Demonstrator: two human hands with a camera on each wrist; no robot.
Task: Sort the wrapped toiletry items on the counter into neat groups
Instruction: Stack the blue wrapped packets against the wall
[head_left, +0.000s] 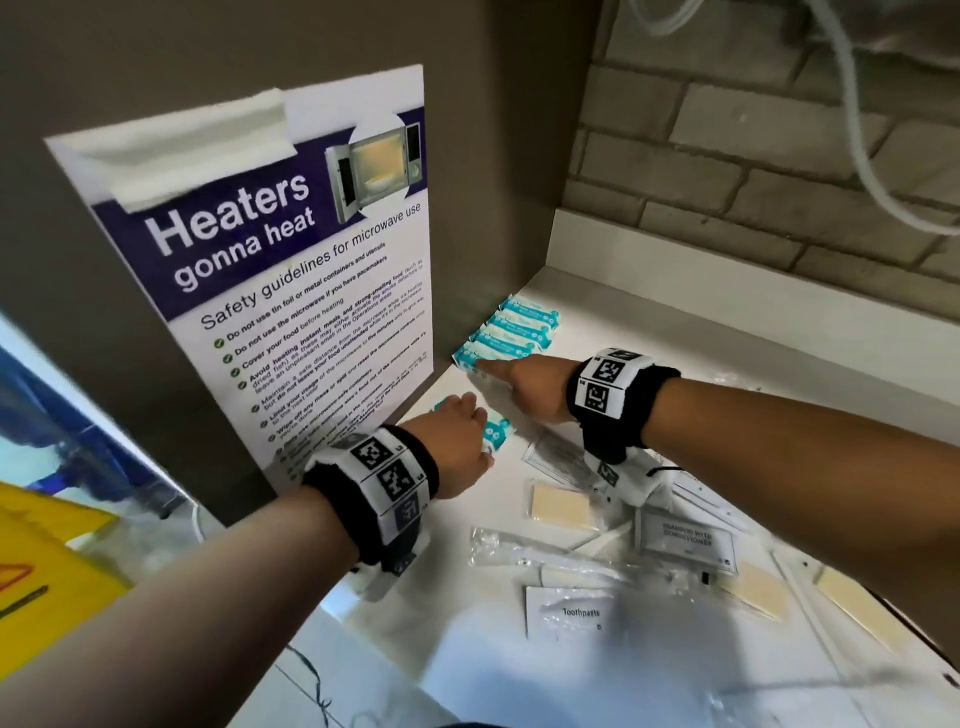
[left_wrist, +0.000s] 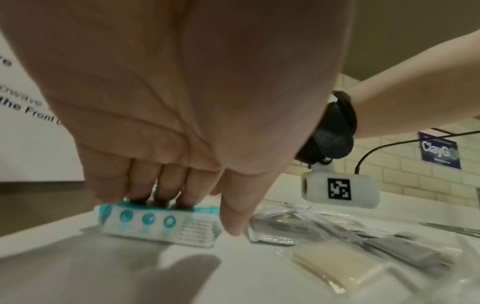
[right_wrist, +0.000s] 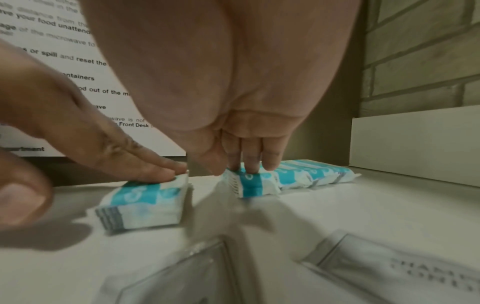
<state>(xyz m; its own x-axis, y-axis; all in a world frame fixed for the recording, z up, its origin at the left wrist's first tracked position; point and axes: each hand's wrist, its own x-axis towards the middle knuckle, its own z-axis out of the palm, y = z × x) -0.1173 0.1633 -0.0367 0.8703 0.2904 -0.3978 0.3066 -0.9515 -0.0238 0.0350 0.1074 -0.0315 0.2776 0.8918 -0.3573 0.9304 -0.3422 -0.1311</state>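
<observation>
1. Because our left hand (head_left: 457, 441) lies flat, fingers straight, on a loose teal-and-white packet (right_wrist: 145, 205), we judge it is being slid toward the group.
2. Our right hand (head_left: 524, 387), fingers extended, presses the nearest packet of the teal row (head_left: 519, 332), steadying it against the cabinet side.
3. Unsorted: toothpaste sachet (head_left: 569, 613), soap bars, shampoo sachet (head_left: 685, 540) on the white counter (head_left: 727, 353).

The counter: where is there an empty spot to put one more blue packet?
Bare white counter lies behind the right hand, between the row of blue packets and the back ledge. A narrower gap sits between that row and the loose blue packet under the left hand. The near right side is crowded with clear sachets.
</observation>
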